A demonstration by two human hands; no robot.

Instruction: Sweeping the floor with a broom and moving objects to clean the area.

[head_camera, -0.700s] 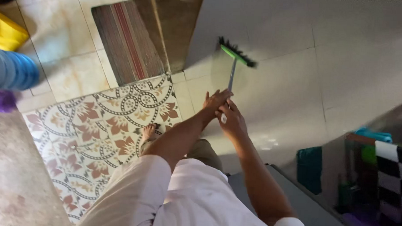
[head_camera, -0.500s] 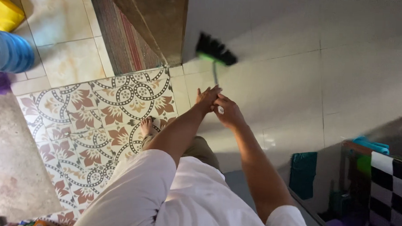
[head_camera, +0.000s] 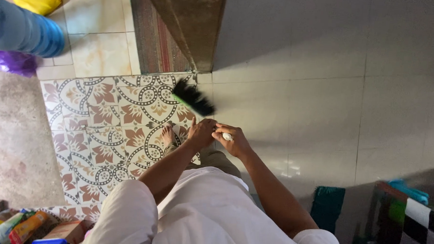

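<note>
Both sets of fingers are wrapped tight round the top of the broom handle (head_camera: 227,136), left hand (head_camera: 201,134) just beside the right hand (head_camera: 231,141), nearly touching. The broom head (head_camera: 194,98), black bristles on a green base, sits over the patterned floor tiles (head_camera: 106,118), close to a bare foot (head_camera: 167,134). Can't make out any dirt pile, so no telling how much floor is swept. Blue water jug (head_camera: 23,31) off in the corner.
</note>
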